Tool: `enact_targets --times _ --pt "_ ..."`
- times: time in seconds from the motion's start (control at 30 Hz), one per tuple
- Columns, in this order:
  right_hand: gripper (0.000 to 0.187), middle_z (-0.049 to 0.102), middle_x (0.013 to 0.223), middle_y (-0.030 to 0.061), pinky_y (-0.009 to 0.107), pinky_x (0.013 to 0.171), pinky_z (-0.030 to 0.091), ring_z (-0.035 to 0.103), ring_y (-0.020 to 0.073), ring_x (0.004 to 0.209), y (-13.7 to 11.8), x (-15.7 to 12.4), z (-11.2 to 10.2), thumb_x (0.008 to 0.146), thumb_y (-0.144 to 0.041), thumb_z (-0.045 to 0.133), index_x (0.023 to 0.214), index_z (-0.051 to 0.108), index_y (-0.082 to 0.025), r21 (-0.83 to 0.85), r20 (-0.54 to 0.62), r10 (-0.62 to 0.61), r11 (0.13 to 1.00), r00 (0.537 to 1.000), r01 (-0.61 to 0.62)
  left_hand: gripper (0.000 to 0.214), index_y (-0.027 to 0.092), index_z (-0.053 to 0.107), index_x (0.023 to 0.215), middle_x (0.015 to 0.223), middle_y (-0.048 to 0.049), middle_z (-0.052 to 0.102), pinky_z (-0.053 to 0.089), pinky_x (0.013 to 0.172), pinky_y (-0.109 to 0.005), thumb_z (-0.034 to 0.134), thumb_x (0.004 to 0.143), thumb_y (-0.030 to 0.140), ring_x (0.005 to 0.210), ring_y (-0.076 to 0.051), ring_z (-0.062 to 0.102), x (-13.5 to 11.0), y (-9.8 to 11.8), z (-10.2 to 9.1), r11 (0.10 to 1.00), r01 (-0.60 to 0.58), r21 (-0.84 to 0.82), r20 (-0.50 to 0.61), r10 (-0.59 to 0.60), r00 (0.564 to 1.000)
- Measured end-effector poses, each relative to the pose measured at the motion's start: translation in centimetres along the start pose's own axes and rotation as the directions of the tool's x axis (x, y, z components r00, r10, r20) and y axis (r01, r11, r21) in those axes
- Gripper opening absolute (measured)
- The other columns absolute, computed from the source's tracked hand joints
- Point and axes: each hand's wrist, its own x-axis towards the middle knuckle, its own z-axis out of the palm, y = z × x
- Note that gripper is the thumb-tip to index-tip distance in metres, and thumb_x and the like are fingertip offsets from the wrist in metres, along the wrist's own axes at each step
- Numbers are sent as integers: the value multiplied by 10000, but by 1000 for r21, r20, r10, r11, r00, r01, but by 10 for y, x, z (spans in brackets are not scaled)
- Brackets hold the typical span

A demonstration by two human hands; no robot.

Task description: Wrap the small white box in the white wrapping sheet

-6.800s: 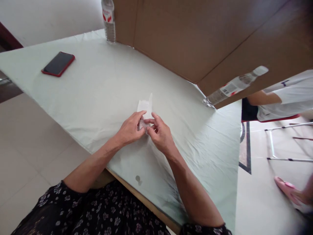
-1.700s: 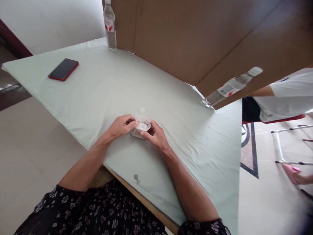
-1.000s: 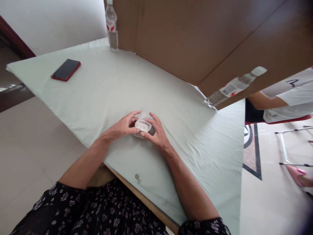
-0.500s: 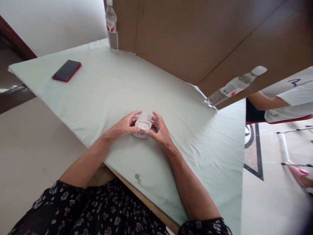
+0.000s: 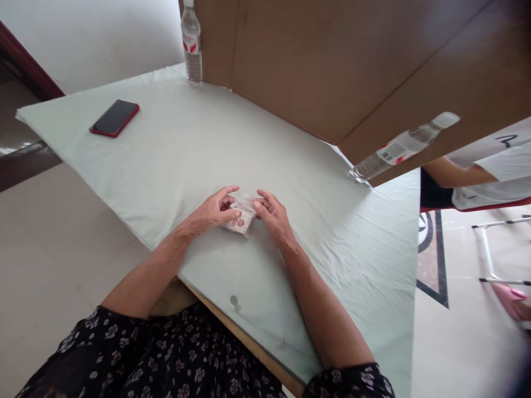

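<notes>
A small pale pack in a clear plastic bag (image 5: pixel 240 224), with a reddish printed figure on its face, lies tilted between my hands just over the pale green cloth. My left hand (image 5: pixel 213 210) grips its left side, thumb on the front and fingers partly hidden behind. At the upper right corner, my right hand (image 5: pixel 274 216) pinches the loose plastic between thumb and fingers. What exactly the pack contains cannot be made out.
A phone in a red case (image 5: pixel 115 118) lies far left. One water bottle (image 5: pixel 192 47) stands at the back, another water bottle (image 5: pixel 400 148) to the right, both against a brown cardboard screen (image 5: pixel 290 61). Beyond it, a person's arm (image 5: pixel 460 171) shows.
The pack has turned, so its printed front shows more. My right thumb has moved from the lower front edge up to the plastic at the upper right. My left hand keeps its grip.
</notes>
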Motion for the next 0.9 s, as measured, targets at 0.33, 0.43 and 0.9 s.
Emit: enact_targets --times 0.33,0.43,0.9 --pt "518 703 883 12 351 790 548 647 170 806 -17 34 18 744 -515 770 1157 643 -230 85 -85 -73 993 994 80 806 163 415 1492 1170 -101 631 512 848 -306 756 788 358 995 -193 660 2 -3 -4 999 -22 31 -17 23 1000" --pt "351 710 888 9 371 844 537 664 175 841 -23 16 19 828 -396 690 1140 652 -240 -53 -85 -189 981 978 185 730 166 474 1438 1170 -102 622 516 824 -297 749 794 372 989 -190 647 4 -7 -4 997 -55 59 -67 59 996" --pt "216 800 962 42 502 997 408 672 284 1141 -20 -31 21 931 -189 565 1053 716 -284 -616 163 -570 579 805 534 486 147 620 1300 921 -26 677 480 804 -292 525 932 450 823 -161 595 4 -12 4 901 -125 415 -173 213 962"
